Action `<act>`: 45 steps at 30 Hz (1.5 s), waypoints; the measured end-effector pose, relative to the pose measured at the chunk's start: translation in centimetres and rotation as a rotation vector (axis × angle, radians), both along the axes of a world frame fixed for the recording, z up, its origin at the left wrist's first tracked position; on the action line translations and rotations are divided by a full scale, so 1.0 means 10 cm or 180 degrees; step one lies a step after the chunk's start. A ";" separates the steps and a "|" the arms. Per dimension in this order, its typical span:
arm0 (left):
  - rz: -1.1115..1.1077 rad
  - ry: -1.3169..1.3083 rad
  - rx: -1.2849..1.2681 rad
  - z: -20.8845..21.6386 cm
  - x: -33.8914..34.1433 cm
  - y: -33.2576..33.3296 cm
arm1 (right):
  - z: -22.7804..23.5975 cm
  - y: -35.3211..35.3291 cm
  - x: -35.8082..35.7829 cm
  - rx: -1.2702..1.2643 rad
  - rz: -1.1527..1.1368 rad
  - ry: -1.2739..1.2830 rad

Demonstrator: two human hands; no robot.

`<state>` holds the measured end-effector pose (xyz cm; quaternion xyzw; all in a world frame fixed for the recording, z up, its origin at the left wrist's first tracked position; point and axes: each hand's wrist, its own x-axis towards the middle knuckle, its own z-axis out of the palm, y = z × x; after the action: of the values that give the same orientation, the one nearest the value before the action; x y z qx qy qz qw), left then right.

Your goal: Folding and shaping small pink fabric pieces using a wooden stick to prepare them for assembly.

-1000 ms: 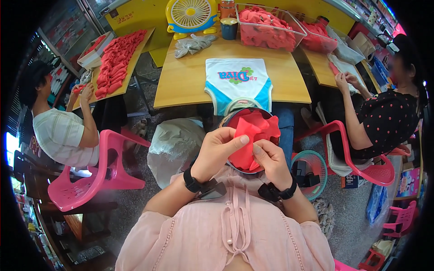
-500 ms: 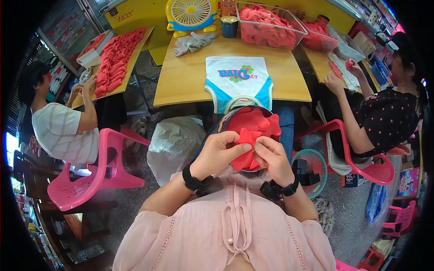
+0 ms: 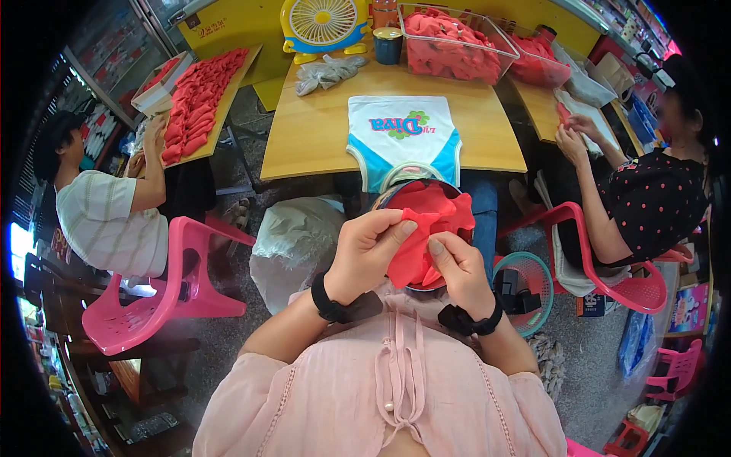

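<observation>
A red fabric piece (image 3: pixel 412 251) hangs between my hands, above a round container (image 3: pixel 392 194) on my lap that holds more red fabric pieces (image 3: pixel 442 204). My left hand (image 3: pixel 368 247) pinches its upper left corner between thumb and fingers. With thumb and fingers my right hand (image 3: pixel 461 270) grips the right side of the same piece, a little lower. A white and blue printed cloth (image 3: pixel 400 129) lies on the table edge and drapes down toward the container.
The wooden table (image 3: pixel 304 145) bears a fan (image 3: pixel 324 27), a dark cup (image 3: pixel 387 47), a grey bag (image 3: pixel 329 72) and a clear bin (image 3: pixel 457 49) of red pieces. A white sack (image 3: pixel 295 236) and a teal basket (image 3: pixel 533 286) flank my legs. Co-workers sit on pink chairs (image 3: pixel 171 293) both sides.
My hands have drawn slightly apart, the left one up and the right one lower, so the red fabric piece spreads wider. Both co-workers' hands have shifted.
</observation>
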<state>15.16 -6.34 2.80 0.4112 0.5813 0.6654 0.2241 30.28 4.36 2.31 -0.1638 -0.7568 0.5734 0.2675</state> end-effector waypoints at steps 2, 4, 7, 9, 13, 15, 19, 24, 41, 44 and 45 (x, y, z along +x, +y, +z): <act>-0.0001 -0.0024 0.0099 0.03 0.03 -0.01 | -0.01 -0.01 0.04 -0.0811 0.0226 -0.0156; -0.0111 0.0063 0.0086 0.05 0.03 -0.03 | -0.02 -0.02 0.06 -0.0918 0.0273 -0.0185; -0.0184 0.0351 0.0056 -0.03 -0.01 -0.06 | -0.01 -0.04 0.04 -0.1034 0.0357 -0.0187; -0.0154 0.0462 0.0082 -0.11 -0.04 -0.09 | -0.01 -0.04 0.02 -0.1041 0.0389 -0.0166; -0.0140 0.0433 0.0216 -0.07 -0.02 -0.14 | 0.06 -0.01 0.02 -0.2276 0.1033 -0.0259; -0.0160 0.0320 0.0257 -0.10 -0.04 -0.15 | 0.10 -0.02 -0.01 -0.2654 0.1157 -0.0323; 0.0009 -0.0772 0.0520 -0.11 -0.01 -0.14 | 0.10 -0.02 -0.03 -0.2744 0.1120 -0.0335; -0.0366 -0.1593 0.0413 -0.04 -0.06 -0.16 | 0.02 -0.01 0.01 -0.3029 0.0902 -0.0082; -0.0271 -0.1645 0.0520 0.02 0.18 0.10 | -0.16 -0.10 0.01 -0.2643 0.0700 0.0496; -0.0312 -0.1691 0.0556 -0.01 0.20 0.06 | -0.12 -0.12 0.00 -0.2458 0.0559 0.0463; -0.0340 -0.1660 0.0540 -0.02 0.19 0.05 | -0.13 -0.11 0.00 -0.2457 0.0566 0.0455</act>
<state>17.11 -5.89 2.65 0.2735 0.4236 0.7823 0.3657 30.29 3.27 1.03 -0.1458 -0.4765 0.8464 0.1877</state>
